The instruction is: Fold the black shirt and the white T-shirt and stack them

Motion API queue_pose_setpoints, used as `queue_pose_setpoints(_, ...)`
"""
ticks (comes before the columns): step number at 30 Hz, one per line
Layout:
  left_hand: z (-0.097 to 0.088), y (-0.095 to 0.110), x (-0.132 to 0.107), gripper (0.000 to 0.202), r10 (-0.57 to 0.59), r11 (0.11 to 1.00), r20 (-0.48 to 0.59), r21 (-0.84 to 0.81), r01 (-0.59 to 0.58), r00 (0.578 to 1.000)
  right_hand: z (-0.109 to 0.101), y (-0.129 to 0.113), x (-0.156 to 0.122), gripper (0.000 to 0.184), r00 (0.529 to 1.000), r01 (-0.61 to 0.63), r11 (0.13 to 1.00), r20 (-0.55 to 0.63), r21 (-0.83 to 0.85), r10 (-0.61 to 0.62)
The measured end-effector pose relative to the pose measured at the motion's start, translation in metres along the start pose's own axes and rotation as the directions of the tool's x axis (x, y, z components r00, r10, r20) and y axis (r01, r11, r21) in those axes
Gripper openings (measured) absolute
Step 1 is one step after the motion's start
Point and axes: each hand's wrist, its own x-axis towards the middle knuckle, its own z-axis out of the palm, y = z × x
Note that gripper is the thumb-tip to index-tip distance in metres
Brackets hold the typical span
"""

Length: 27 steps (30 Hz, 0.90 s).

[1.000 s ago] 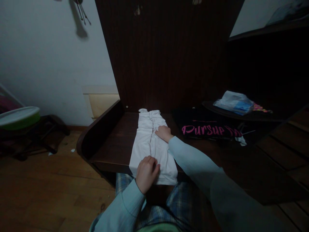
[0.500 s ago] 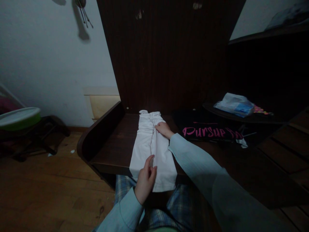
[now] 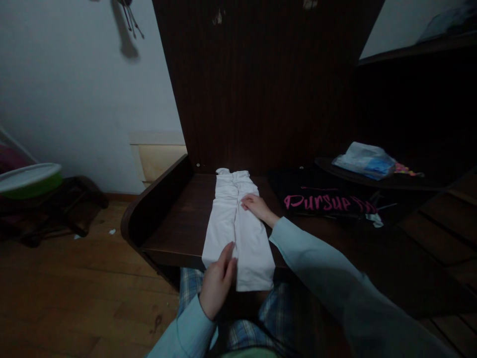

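Note:
A white garment (image 3: 227, 223), folded into a long narrow strip, lies on a dark wooden surface (image 3: 179, 228), its near end hanging over the front edge. My right hand (image 3: 256, 207) rests flat on its middle, fingers stretched out along the centre fold. My left hand (image 3: 216, 284) is at the near end, fingers straight and together, touching the cloth's lower edge. Both arms wear pale blue sleeves.
A black garment with pink lettering (image 3: 324, 201) lies to the right. A plastic bag (image 3: 363, 159) sits on a dark round tray behind it. Tall dark wooden panel (image 3: 261, 84) stands behind. A green-and-white basin (image 3: 28, 180) is at far left above wooden floor (image 3: 82, 293).
My left hand has uncurled from a loose fist on the cloth and slid back to the near edge, fingers straight. My right hand has flattened and stayed at the middle.

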Motion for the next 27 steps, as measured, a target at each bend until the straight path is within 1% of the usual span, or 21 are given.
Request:
queue_pose_setpoints(1, -0.006, -0.002, -0.004, 0.042, -0.009, 0.999, -0.039, -0.031, 0.008, 0.999, -0.006, 0.004, -0.014, 0.013, 1.0, 0.019, 0.998, -0.024, 0.056, -0.017)
queue_pose_setpoints(3, -0.017, -0.012, -0.013, 0.037, -0.042, 0.995, -0.152, -0.092, 0.028, 0.988, -0.02, 0.014, -0.049, 0.013, 0.997, 0.062, 0.988, -0.057, 0.139, -0.055)
queue_pose_setpoints(5, -0.026, -0.027, -0.019, 0.033, -0.079, 0.991, -0.282, -0.123, 0.046, 0.956, -0.033, 0.024, -0.088, 0.017, 0.992, 0.095, 0.981, -0.103, 0.17, -0.079)
queue_pose_setpoints(6, -0.029, -0.036, -0.02, 0.033, -0.096, 0.99, -0.337, -0.131, 0.054, 0.937, -0.037, 0.028, -0.108, 0.019, 0.989, 0.091, 0.983, -0.132, 0.161, -0.07)
queue_pose_setpoints(8, -0.032, -0.051, -0.022, 0.036, -0.146, 0.984, -0.409, -0.156, 0.089, 0.901, -0.039, 0.033, -0.145, 0.019, 0.99, 0.047, 0.994, -0.14, 0.096, -0.034)
queue_pose_setpoints(10, -0.031, -0.061, -0.021, 0.04, -0.219, 0.967, -0.427, -0.216, 0.137, 0.877, -0.032, 0.037, -0.176, 0.022, 0.994, 0.004, 1.0, -0.108, 0.017, -0.003)
queue_pose_setpoints(12, -0.027, -0.065, -0.019, 0.043, -0.285, 0.938, -0.385, -0.298, 0.174, 0.878, -0.021, 0.042, -0.201, 0.026, 0.995, -0.037, 0.999, -0.089, -0.03, 0.034)
queue_pose_setpoints(14, -0.023, -0.066, -0.019, 0.044, -0.315, 0.909, -0.305, -0.37, 0.193, 0.899, -0.008, 0.051, -0.217, 0.027, 0.98, -0.133, 0.991, -0.152, -0.034, 0.126)
queue_pose_setpoints(16, -0.019, -0.066, -0.019, 0.044, -0.319, 0.884, -0.223, -0.421, 0.204, 0.921, 0.002, 0.062, -0.225, 0.031, 0.953, -0.223, 0.974, -0.206, 0.033, 0.224)
queue_pose_setpoints(17, -0.018, -0.066, -0.02, 0.043, -0.321, 0.872, -0.194, -0.443, 0.209, 0.927, 0.006, 0.067, -0.226, 0.035, 0.944, -0.247, 0.965, -0.201, 0.092, 0.261)
queue_pose_setpoints(19, -0.017, -0.067, -0.022, 0.04, -0.343, 0.841, -0.152, -0.49, 0.231, 0.927, 0.013, 0.075, -0.225, 0.042, 0.943, -0.256, 0.937, -0.152, 0.237, 0.296)
queue_pose_setpoints(20, -0.017, -0.067, -0.023, 0.038, -0.366, 0.816, -0.135, -0.523, 0.247, 0.921, 0.016, 0.078, -0.223, 0.044, 0.946, -0.248, 0.919, -0.129, 0.306, 0.298)
queue_pose_setpoints(22, -0.017, -0.067, -0.026, 0.036, -0.428, 0.73, -0.088, -0.621, 0.287, 0.899, 0.021, 0.081, -0.221, 0.045, 0.95, -0.222, 0.888, -0.117, 0.402, 0.29)
queue_pose_setpoints(25, -0.017, -0.064, -0.029, 0.037, -0.489, 0.573, 0.016, -0.747, 0.336, 0.872, 0.027, 0.082, -0.218, 0.041, 0.952, -0.185, 0.877, -0.139, 0.444, 0.271)
queue_pose_setpoints(27, -0.016, -0.062, -0.029, 0.038, -0.503, 0.526, 0.047, -0.776, 0.349, 0.863, 0.03, 0.083, -0.218, 0.04, 0.955, -0.169, 0.866, -0.14, 0.47, 0.262)
